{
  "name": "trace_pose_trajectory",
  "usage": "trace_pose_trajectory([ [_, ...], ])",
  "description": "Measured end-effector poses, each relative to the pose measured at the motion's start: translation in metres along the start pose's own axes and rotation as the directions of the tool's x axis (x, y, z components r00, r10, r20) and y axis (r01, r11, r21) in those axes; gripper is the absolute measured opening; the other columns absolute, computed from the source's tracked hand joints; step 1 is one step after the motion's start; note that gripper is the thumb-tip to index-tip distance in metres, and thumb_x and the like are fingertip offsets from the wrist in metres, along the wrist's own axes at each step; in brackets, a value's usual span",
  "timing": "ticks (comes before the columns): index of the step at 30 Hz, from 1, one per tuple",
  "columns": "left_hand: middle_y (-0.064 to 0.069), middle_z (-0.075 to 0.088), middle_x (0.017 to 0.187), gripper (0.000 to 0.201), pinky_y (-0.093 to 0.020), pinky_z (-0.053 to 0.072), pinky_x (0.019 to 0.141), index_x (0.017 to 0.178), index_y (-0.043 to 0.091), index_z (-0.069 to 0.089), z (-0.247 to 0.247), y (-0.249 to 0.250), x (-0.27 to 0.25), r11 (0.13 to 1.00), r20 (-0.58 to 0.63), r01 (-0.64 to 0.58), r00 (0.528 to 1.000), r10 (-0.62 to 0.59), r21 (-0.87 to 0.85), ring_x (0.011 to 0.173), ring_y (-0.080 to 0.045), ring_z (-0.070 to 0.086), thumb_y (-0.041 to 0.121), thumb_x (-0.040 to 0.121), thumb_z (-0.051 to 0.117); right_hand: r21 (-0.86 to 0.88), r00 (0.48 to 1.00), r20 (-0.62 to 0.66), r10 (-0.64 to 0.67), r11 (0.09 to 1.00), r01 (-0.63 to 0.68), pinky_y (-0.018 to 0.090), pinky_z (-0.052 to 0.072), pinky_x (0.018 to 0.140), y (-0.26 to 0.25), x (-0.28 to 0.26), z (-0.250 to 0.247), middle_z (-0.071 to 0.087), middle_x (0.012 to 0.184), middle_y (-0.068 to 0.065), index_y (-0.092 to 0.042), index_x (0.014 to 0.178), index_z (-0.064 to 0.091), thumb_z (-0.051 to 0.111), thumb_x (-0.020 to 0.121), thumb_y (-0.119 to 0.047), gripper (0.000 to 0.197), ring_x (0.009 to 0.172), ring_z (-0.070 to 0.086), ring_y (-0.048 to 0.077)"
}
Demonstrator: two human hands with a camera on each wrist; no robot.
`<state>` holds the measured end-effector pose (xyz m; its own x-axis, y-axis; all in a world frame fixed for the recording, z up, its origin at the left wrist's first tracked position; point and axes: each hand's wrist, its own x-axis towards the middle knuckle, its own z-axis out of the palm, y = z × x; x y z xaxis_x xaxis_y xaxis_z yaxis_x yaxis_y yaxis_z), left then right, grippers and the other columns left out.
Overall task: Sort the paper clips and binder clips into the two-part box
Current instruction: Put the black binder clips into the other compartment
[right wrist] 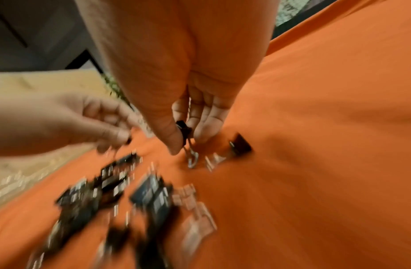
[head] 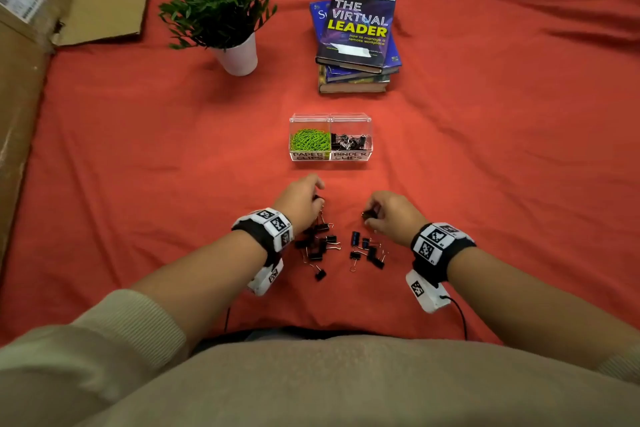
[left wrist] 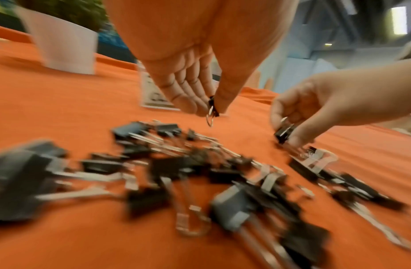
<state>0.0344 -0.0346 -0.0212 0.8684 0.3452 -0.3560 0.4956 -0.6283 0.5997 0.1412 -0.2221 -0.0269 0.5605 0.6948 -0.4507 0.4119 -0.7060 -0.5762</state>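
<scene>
Red cloth point(head: 485, 156) carries two-part box point(head: 330, 156), loose binder clips point(head: 318, 246), potted plant point(head: 239, 55), book stack point(head: 356, 45).

potted plant point(head: 221, 7), stacked books point(head: 356, 38), cardboard point(head: 31, 80), red cloth point(head: 502, 149)

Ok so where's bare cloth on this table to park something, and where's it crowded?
Bare red cloth lies right of the two-part box and books, also left of the box below the plant. Crowded: binder clips between both hands.
</scene>
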Motion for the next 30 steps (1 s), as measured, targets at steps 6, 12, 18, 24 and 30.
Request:
trace_pose_trajectory([
  [6,-0.007,0.064,0.107,0.028,-0.032,0.051,0.082,0.117,0.017,0.054,-0.036,-0.041,0.001,0.977,0.005,0.176,0.984,-0.178,0.121,0.092,-0.023,0.062,0.019,0.09,0.06,0.097,0.954,-0.299,-0.03,0.993,0.062,0.022,0.043,0.064,-0.042,0.055,-0.042,0.058,0.082,0.0,-0.012,0.09,0.061,0.067,0.077,-0.007,0.015,0.072,0.054,0.014],
  [12,-0.011,0.064,0.112,0.032,-0.029,0.046,0.082,0.12,0.014,0.056,-0.031,-0.054,-0.005,0.966,0.063,0.166,0.981,-0.182,0.196,0.099,-0.026,0.061,0.016,0.089,0.06,-0.081,0.953,-0.298,-0.05,0.996,0.027,0.031,0.045,0.079,-0.061,0.098,-0.059,0.057,0.102,0.009,-0.012,0.096,0.063,0.063,0.08,-0.008,0.017,0.089,0.055,0.022],
  [18,-0.008,0.054,0.118,0.03,-0.036,0.046,0.091,0.118,0.012,0.055,-0.024,-0.058,-0.007,0.964,0.034,0.084,0.995,-0.095,0.251,0.107,-0.027,0.056,0.013,0.088,0.06,-0.236,0.917,-0.235,-0.322,0.934,0.268,0.033,0.045,0.092,-0.083,0.079,-0.021,0.054,0.108,0.009,-0.01,0.105,0.064,0.059,0.084,-0.011,0.021,0.106,0.051,0.023],
  [24,-0.009,0.051,0.114,0.026,-0.044,0.048,0.085,0.11,0.01,0.051,-0.022,-0.057,-0.008,0.953,0.035,0.029,0.999,-0.041,0.301,0.103,-0.033,0.056,0.013,0.085,0.057,-0.314,0.948,0.168,-0.27,0.897,0.311,0.04,0.047,0.094,-0.094,0.065,0.043,0.048,0.116,0.009,-0.011,0.125,0.055,0.058,0.082,-0.009,0.043,0.112,0.047,0.027],
  [30,-0.007,0.053,0.115,0.028,-0.043,0.049,0.079,0.112,0.014,0.05,-0.019,-0.054,-0.008,0.946,0.031,-0.002,0.999,-0.009,0.323,0.102,-0.032,0.057,0.012,0.085,0.055,-0.249,0.958,0.111,-0.263,0.926,0.284,0.033,0.039,0.096,-0.083,0.062,0.052,0.051,0.116,0.009,-0.006,0.115,0.052,0.062,0.081,-0.009,0.035,0.11,0.046,0.025],
])
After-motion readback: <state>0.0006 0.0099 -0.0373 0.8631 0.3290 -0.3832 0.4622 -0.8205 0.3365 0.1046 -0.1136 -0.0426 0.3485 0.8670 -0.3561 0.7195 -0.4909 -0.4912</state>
